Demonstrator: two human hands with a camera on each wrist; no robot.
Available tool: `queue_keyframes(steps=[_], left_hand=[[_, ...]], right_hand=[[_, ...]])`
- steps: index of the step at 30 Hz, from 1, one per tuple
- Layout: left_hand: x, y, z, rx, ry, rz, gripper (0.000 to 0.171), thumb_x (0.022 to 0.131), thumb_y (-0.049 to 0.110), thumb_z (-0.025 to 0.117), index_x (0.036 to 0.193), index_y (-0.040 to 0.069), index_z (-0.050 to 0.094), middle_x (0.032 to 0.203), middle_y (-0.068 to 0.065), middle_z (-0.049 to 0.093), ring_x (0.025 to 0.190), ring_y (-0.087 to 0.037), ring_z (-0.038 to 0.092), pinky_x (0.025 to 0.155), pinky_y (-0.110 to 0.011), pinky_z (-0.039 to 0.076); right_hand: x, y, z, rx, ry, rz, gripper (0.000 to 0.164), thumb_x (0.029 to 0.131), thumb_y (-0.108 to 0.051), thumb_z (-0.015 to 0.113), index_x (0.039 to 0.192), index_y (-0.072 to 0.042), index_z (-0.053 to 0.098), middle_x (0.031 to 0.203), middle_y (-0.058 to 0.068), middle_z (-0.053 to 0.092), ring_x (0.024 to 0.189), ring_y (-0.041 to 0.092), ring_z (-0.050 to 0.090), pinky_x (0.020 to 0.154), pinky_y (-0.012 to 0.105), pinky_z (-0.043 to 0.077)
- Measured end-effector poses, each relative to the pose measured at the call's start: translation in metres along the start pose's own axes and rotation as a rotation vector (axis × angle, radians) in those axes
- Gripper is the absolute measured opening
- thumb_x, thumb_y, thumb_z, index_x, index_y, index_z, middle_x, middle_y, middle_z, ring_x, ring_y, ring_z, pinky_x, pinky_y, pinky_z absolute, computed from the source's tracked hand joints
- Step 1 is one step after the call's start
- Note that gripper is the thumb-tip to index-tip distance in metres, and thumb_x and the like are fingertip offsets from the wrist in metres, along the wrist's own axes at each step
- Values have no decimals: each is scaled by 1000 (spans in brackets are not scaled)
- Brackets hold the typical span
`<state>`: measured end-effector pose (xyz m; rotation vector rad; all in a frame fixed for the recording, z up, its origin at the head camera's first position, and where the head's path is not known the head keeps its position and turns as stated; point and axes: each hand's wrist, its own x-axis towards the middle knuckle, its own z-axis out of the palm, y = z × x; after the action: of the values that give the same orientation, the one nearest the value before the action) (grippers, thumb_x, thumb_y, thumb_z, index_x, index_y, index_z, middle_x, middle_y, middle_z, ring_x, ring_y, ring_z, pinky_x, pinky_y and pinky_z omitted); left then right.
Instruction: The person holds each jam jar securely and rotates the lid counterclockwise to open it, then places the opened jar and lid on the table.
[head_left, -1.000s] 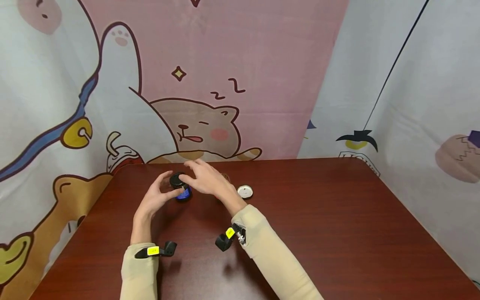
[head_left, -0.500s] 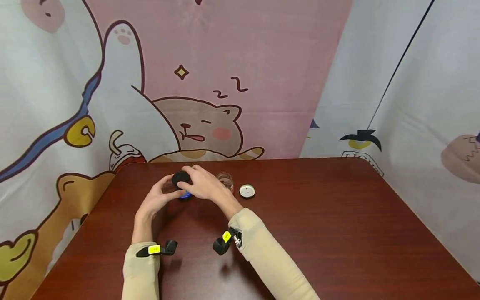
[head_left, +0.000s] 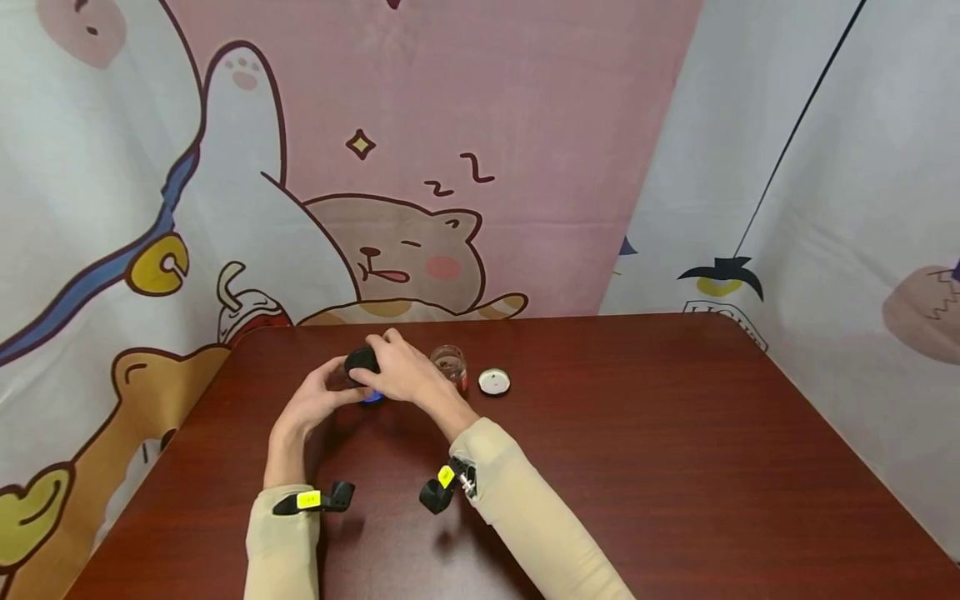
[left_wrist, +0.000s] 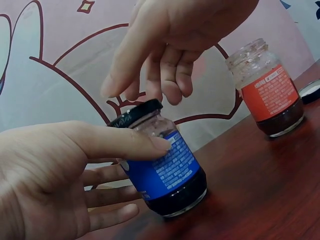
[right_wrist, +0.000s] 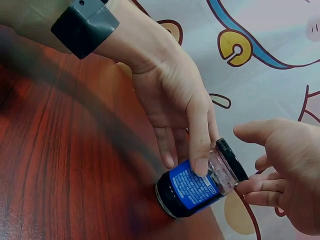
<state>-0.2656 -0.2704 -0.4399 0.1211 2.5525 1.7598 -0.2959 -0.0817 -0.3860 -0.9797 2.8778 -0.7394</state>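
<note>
My left hand (left_wrist: 55, 175) holds a small glass jar (right_wrist: 195, 187) with a blue label and dark contents, thumb across the label. A black lid (left_wrist: 135, 114) sits on the jar's mouth. The right hand (head_left: 401, 371) is arched over that lid with its fingers bent loosely. In the right wrist view, its fingertips (right_wrist: 245, 187) are right at the lid's rim, while the thumb (right_wrist: 245, 131) stands a little off it. To the right stands a second glass jar (left_wrist: 270, 95), uncovered, red-labelled, with dark contents low inside.
Right of the red-labelled jar, a round lid (head_left: 494, 382) lies with its white inside up. Everything stands toward the far edge of a dark red-brown table (head_left: 637, 467). Behind it hangs a printed cartoon cloth (head_left: 540, 167).
The right hand has come down around the lid, and its wrist has swung slightly left. The red-labelled jar, earlier mostly hidden behind that hand, now shows. My left hand keeps its hold.
</note>
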Motion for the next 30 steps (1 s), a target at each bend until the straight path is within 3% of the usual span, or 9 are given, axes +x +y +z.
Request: queue_keyframes(steps=[5, 17, 24, 30], left_hand=[[0, -5, 2, -19, -32, -30, 71, 86, 17, 82, 146, 2, 46, 136, -24, 52, 127, -39, 46, 109, -60, 29], [0, -9, 5, -49, -77, -51, 73, 84, 15, 83, 147, 2, 48, 136, -22, 57, 124, -38, 52, 110, -61, 29], [1, -9, 10, -31, -43, -73, 72, 81, 15, 86, 142, 1, 52, 134, -20, 58, 122, -35, 50, 109, -59, 31], [1, -8, 11, -17, 18, -32, 64, 74, 11, 91, 131, 1, 63, 121, -16, 68, 112, -31, 57, 102, -50, 40]], right_hand=[[1, -2, 3, -4, 1, 33, 66, 98, -50, 61, 148, -9, 48, 136, 14, 49, 98, 18, 61, 85, 29, 53], [1, -4, 13, -74, 20, 63, 63, 93, -54, 66, 136, -8, 59, 123, 8, 56, 92, 14, 60, 81, 28, 52], [2, -3, 17, -92, 42, 52, 65, 90, -56, 69, 133, -8, 61, 117, 6, 57, 89, 13, 59, 78, 28, 53], [1, -1, 19, -79, 76, 29, 56, 90, -52, 71, 127, -10, 65, 111, 4, 59, 86, 13, 60, 75, 27, 52]])
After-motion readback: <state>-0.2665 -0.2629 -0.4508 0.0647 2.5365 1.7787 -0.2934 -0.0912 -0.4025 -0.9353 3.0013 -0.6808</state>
